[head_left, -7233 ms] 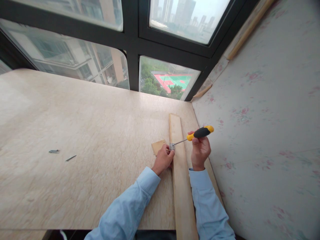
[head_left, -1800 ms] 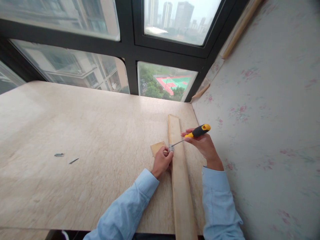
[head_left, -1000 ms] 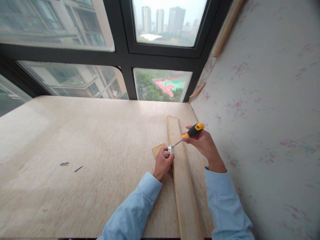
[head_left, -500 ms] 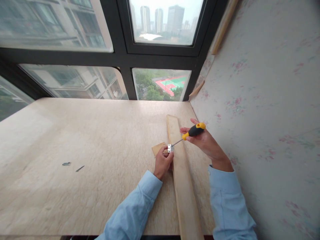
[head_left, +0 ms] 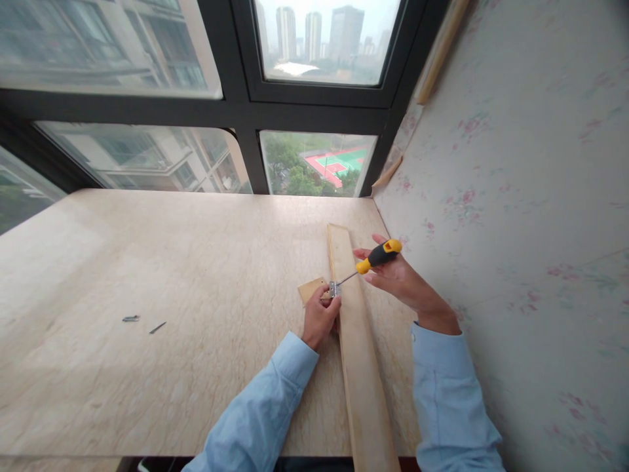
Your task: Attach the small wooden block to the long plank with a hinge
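Observation:
A small metal hinge (head_left: 335, 289) sits at the left edge of a long pale wooden board (head_left: 362, 367). My left hand (head_left: 320, 318) is closed on the hinge, thumb and fingers pinching it against the board. In my right hand (head_left: 403, 286) is a screwdriver (head_left: 384, 254) with a black and yellow handle. Its handle lies against the palm and fingers, several fingertips stretched out past it. The shaft slants down to the left and its tip meets the hinge; any screw there is too small to see. Beside my left fingers lies a small thin wooden piece (head_left: 309, 290), partly hidden.
On the stone-patterned sill (head_left: 206, 387) to the left lie two small metal pieces, one silvery (head_left: 130, 318) and one thin and dark (head_left: 158, 327). A flowered wall (head_left: 521, 216) bounds the right side. Dark-framed windows (head_left: 240, 115) stand behind. The board overhangs the front edge.
The hinge looks greyer, its bright glare gone. The screwdriver handle and my right hand have shifted very slightly left. My left hand keeps its place on the hinge.

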The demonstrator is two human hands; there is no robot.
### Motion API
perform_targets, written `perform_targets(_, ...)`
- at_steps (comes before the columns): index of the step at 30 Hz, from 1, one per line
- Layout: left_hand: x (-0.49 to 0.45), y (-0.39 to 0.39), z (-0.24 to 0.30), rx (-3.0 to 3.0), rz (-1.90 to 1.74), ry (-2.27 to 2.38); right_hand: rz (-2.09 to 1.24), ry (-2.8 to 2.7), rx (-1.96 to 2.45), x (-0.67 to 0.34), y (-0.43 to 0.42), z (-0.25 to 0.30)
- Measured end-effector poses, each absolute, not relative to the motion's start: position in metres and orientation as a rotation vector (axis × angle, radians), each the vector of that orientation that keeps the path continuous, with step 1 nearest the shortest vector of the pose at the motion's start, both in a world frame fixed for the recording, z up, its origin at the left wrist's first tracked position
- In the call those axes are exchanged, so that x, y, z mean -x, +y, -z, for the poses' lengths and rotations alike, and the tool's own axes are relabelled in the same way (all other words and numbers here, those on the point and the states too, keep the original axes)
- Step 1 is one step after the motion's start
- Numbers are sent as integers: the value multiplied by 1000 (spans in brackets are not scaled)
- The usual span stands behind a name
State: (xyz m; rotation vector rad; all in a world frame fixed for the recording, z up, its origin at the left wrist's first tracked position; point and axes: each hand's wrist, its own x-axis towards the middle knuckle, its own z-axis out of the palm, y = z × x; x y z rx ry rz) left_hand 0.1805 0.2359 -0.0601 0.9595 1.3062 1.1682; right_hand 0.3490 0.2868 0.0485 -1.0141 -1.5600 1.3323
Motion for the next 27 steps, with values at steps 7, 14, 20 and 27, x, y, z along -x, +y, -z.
perform_targets(7,-180,235,58,-951,-1162,1312,-1196,-1503,1223,-352,288,-53)
perform_targets(14,-180,234,56,-933,-1151,1301,-706,-1564,1458,-342,293,-48)
perform_targets(20,-180,234,56,-921,-1154,1296,-1318,-1501,1032,-350,288,-49)
perform_targets(27,-179,235,61,-943,-1137,1327,-1182,-1529,1146,-354,285,-56)
